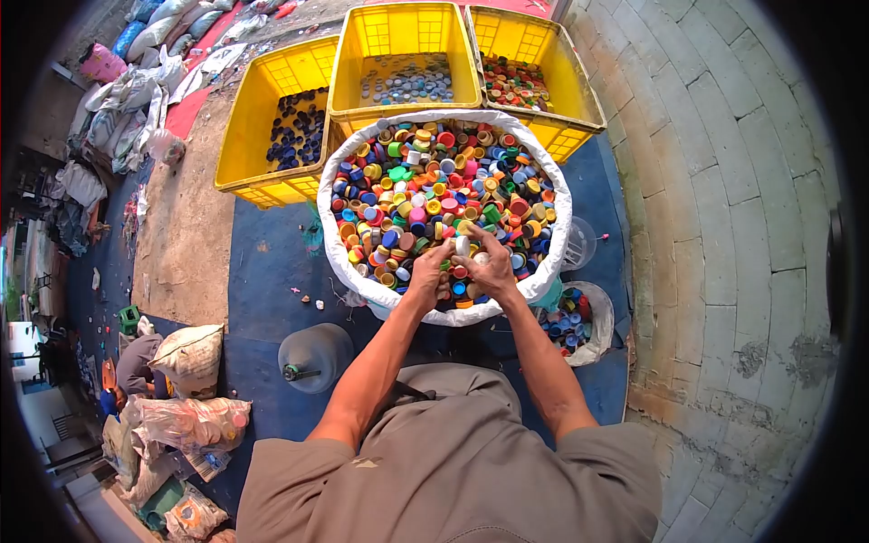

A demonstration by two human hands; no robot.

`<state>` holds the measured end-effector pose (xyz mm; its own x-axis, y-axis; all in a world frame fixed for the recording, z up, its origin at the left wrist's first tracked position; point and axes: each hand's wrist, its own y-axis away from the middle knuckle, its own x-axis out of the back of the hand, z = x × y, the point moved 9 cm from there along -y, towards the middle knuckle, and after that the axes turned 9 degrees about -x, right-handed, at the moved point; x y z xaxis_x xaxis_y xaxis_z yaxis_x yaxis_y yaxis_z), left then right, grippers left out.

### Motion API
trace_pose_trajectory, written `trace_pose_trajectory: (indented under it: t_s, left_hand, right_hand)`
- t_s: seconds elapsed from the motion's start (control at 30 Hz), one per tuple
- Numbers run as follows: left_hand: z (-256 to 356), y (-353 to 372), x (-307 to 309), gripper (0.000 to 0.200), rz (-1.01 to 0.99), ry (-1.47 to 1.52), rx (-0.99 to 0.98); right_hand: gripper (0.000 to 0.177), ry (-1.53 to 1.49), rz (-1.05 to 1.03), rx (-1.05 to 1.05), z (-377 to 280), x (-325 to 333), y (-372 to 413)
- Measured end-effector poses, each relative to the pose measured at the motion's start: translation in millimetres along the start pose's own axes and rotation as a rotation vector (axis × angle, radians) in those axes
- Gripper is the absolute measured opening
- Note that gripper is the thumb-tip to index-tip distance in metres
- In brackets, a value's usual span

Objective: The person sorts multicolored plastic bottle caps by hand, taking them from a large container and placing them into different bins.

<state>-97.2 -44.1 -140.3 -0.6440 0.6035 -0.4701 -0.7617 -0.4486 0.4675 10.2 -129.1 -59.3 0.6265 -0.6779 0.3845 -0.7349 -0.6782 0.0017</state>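
A big round white-rimmed sack (563, 195) full of mixed coloured bottle caps (425, 185) stands right in front of me. Over its near side my two hands are close together. My right hand (489, 265) is closed, its fingers at an upright white bottle cap (463, 245); a second whitish cap (481, 259) shows against its palm. Just beside it, my left hand (429, 275) is curled shut, fingertips near the same white cap. Whatever lies inside the left fingers is hidden.
Behind the sack stand three yellow crates: dark blue caps in the left crate (237, 136), pale caps in the middle crate (407, 32), red and mixed caps in the right crate (575, 86). A smaller white sack (599, 321) of caps and a large plastic bottle (317, 356) flank me.
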Motion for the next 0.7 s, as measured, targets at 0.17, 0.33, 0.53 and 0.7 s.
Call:
trace_pose_trajectory:
  t_s: [0.17,0.33,0.53,0.7]
  left_hand:
    - [57,2,41,0.036,0.272,-0.796,-0.556]
    - [106,-15,105,0.024,0.458,-0.945,-0.553]
    - [114,-72,107,0.028,0.07,-1.245,-0.432]
    - [99,-95,102,0.032,-0.168,-1.347,-0.332]
  right_hand:
    - [0.041,-0.793,-0.021,-0.456,50,7,16]
    - [0.048,-1.303,-0.061,-0.66,74,-8,47]
    - [0.052,-1.495,-0.131,-0.639,58,-21,69]
    - [0.053,-1.441,-0.168,-0.633,53,-27,76]
